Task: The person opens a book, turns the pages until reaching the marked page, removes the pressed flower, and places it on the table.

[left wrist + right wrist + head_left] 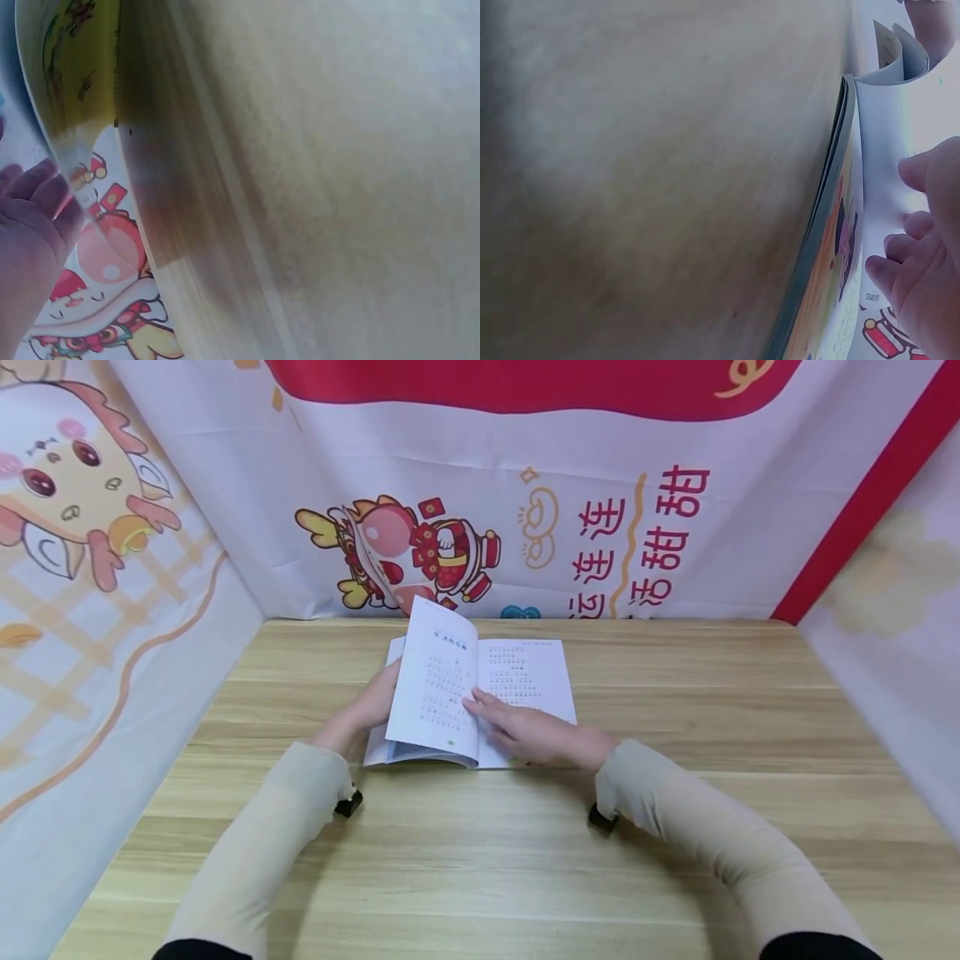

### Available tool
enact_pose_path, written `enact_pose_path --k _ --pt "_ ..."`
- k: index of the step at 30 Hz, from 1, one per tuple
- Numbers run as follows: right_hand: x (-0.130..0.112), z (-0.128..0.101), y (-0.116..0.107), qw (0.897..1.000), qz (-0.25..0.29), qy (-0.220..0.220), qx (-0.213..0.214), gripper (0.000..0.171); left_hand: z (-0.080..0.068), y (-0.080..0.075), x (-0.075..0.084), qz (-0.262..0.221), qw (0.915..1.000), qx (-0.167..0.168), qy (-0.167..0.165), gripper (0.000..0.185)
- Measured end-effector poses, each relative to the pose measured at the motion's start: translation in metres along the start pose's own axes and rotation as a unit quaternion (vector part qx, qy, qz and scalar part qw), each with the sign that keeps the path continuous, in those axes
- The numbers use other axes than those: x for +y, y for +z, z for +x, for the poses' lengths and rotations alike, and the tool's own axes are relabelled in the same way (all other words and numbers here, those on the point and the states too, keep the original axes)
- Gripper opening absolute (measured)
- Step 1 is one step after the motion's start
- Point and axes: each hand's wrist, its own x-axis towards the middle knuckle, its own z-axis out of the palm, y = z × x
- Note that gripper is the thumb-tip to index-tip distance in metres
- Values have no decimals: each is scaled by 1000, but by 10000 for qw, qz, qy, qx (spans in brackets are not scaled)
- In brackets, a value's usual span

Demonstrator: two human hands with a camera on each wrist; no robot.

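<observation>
Under both hands (536,735), open book (525,672)

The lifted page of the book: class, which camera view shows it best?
Head view: the lifted page stands whole above the book, between both hands. Left wrist shows only its blurred curling edge; right wrist only curled page tips.
</observation>
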Motion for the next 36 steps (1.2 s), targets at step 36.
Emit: enact_pose_path --k 36 --pt "-12 8 1 9971 -645 384 -102 62 8 9 17 3321 9415 -423 -387 58"
